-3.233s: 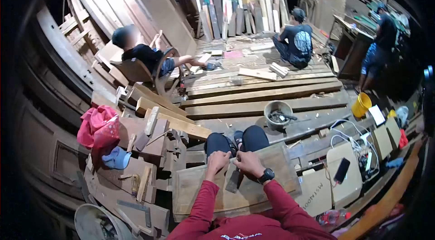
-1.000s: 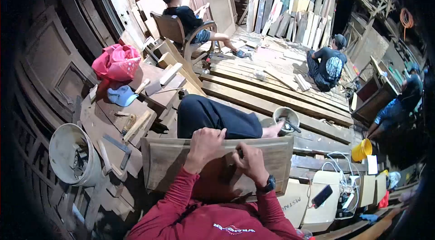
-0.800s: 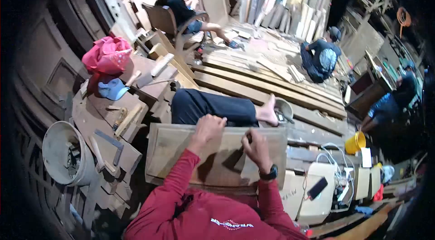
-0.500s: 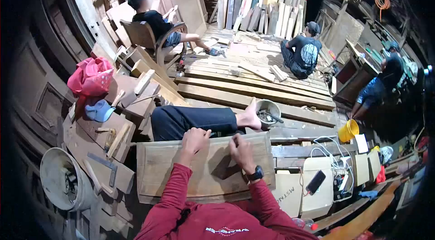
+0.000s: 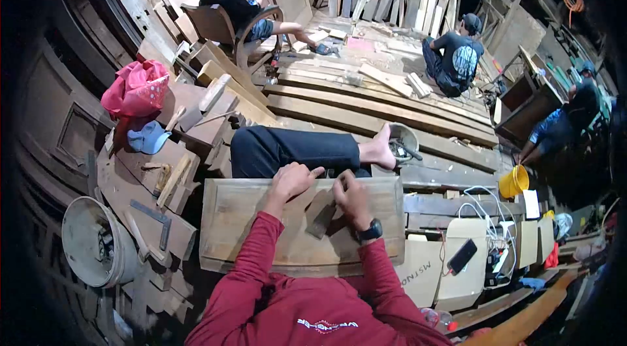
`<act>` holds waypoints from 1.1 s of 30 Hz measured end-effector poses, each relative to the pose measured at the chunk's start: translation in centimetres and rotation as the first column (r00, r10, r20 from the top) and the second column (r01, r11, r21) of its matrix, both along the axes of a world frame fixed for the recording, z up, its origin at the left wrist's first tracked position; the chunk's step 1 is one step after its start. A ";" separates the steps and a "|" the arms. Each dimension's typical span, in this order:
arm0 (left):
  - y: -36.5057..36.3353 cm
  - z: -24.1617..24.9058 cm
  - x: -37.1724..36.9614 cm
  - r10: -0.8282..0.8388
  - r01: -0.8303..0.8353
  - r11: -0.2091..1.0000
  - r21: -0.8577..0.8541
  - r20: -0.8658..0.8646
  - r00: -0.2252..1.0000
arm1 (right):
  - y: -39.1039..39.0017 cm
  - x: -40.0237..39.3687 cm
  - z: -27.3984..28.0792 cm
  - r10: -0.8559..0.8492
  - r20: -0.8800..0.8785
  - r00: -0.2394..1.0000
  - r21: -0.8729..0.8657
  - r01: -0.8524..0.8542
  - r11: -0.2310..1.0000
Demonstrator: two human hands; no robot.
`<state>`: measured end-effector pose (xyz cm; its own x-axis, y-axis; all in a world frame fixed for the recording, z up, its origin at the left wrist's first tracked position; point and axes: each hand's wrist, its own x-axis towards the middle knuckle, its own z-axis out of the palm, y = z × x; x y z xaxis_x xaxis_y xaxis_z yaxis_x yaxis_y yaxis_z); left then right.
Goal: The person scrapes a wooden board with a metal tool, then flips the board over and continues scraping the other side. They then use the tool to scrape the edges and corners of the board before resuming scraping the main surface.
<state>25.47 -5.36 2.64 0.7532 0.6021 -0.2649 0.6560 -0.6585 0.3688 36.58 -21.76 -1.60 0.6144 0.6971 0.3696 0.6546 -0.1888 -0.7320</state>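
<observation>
Across my lap lies a brown wooden panel (image 5: pixel 261 241) with a raised, bevelled face. My left hand (image 5: pixel 292 182) grips its far edge, fingers curled over and thumb pointing right. To the right, my right hand (image 5: pixel 353 197) is bent in a pinch close over the panel near the same edge. A flat grey-brown piece (image 5: pixel 320 216) shows beneath its fingers, slanting toward me over the wood; its kind I cannot tell. A dark watch (image 5: pixel 371 230) is on my right wrist. My trousered leg (image 5: pixel 300 150) stretches out beyond the panel.
At left are a workbench (image 5: pixel 144 179) with a metal square (image 5: pixel 157 218), a pink bag (image 5: pixel 135 89) and a bucket (image 5: pixel 98 241). On the right lie a phone (image 5: pixel 462 256), cables and a yellow pail (image 5: pixel 513 181). Several people sit farther off among planks (image 5: pixel 379 117).
The view has tilted and shifted, so the scene sits lower and further right at the back. The flat piece under my right hand shows more plainly. My left hand stays at the panel's edge.
</observation>
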 end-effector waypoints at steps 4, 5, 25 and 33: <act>0.0 -0.4 0.1 -0.068 0.068 0.997 0.028 0.000 0.998 | -0.2 1.4 0.8 -0.126 -0.043 0.991 0.000 0.126 0.992; -0.1 -0.3 0.1 -0.077 0.077 0.997 0.030 0.007 0.997 | -0.6 1.1 0.7 -0.081 0.027 0.996 -0.033 0.082 0.996; -2.7 0.2 0.6 -0.133 0.092 0.974 0.208 0.190 0.973 | -1.6 -0.4 4.0 -0.080 0.088 0.993 0.023 0.078 0.997; -2.4 0.7 -0.3 -0.132 0.086 0.974 0.210 0.212 0.968 | -1.4 0.3 4.9 -0.071 0.118 0.990 0.036 0.067 0.997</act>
